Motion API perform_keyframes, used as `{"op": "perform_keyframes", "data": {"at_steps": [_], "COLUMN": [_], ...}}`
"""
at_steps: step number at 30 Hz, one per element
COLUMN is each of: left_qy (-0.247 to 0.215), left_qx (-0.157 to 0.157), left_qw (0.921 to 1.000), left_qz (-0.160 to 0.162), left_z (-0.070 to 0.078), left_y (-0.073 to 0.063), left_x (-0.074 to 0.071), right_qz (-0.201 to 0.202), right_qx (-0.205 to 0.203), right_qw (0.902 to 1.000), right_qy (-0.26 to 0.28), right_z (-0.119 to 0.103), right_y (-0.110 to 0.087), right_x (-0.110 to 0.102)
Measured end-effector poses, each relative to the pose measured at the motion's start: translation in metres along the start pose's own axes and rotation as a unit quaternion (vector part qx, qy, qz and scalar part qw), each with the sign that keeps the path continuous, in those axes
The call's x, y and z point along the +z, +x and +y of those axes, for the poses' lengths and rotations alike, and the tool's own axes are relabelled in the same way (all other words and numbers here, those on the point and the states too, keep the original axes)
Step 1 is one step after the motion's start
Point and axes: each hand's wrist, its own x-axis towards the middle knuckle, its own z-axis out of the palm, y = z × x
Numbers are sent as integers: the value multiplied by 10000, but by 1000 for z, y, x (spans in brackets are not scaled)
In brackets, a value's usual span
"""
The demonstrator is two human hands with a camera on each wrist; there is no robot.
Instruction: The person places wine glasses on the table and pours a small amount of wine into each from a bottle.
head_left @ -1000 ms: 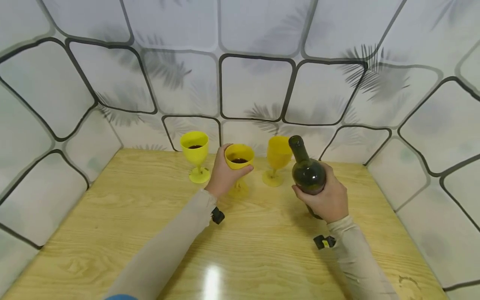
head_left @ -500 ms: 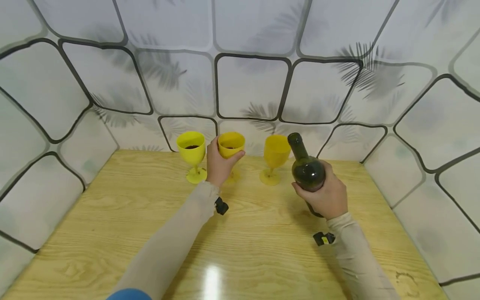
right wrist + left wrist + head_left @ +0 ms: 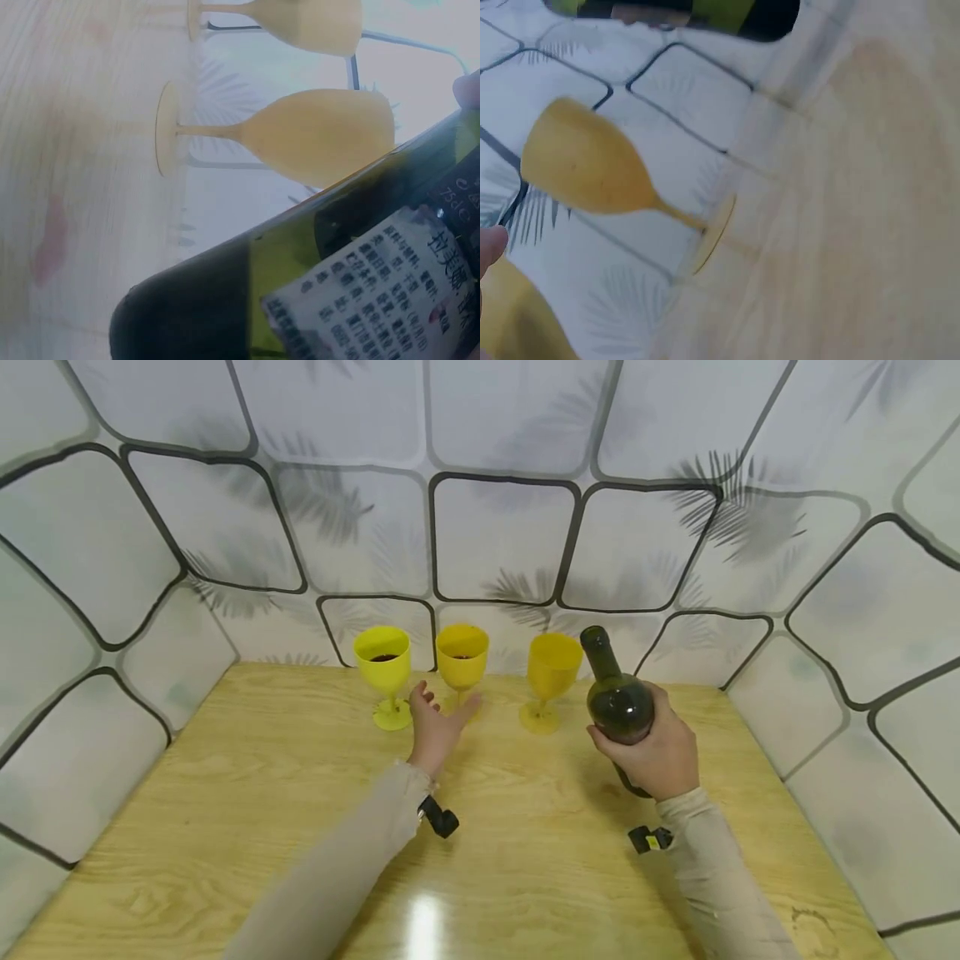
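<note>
My right hand (image 3: 663,752) grips a dark green wine bottle (image 3: 621,706), neck up and leaning left; in the right wrist view its white printed label (image 3: 375,292) shows. My left hand (image 3: 437,722) has its fingers spread and holds nothing, just in front of the middle yellow goblet (image 3: 462,658), whose stem it partly hides. Dark liquid shows in that goblet and in the brighter yellow left goblet (image 3: 383,662). The right goblet (image 3: 554,667) stands beside the bottle, and no liquid shows in it; in the left wrist view this goblet (image 3: 592,161) appears tilted by the camera.
The three goblets stand in a row near the back edge of the wooden table (image 3: 247,793). A patterned wall (image 3: 502,535) rises right behind them, with side walls at left and right. A faint ring mark (image 3: 813,927) lies at the front right.
My left hand set the middle goblet back in the row, beside the left one, then let go and drew back toward me. The bottle stays held in my right hand, nearly still.
</note>
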Motion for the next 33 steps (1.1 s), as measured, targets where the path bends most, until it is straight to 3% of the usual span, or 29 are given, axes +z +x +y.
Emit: {"op": "perform_keyframes", "data": {"at_steps": [2,5,8,10,14,18,27,33], "left_qy": [-58,102,526,766,1102,1132,752,446], "left_qx": [-201,13,445,628,632,588,610,916], "left_qw": [9993,9948,9838,9781,9738,9743,9818,9825], "left_qz": [-298,-1018,-1654,-1832,-1888,-1857,-1636,-1560], "left_z": [-4,-9,-12,-12,-6,1,7,7], "left_y": [-15,-27,-26,-19,-2,13,29,37], "left_x": [2,10,21,31,51,71,101,112], "right_qz": [21,52,59,52,-7,-51,-12,18], "right_qx": [-6,-8,-19,-48,-100,-91,-102,-166], "right_qw": [10000,10000,10000,9999,9999,9999,9999,9998], "right_qy": [13,-17,-49,-73,-55,-37,-23,-76], "right_z": [1,4,5,5,5,6,5,7], "right_y": [0,0,0,0,2,1,0,2], "right_x": [0,-1,-2,-2,1,2,-2,-5]}}
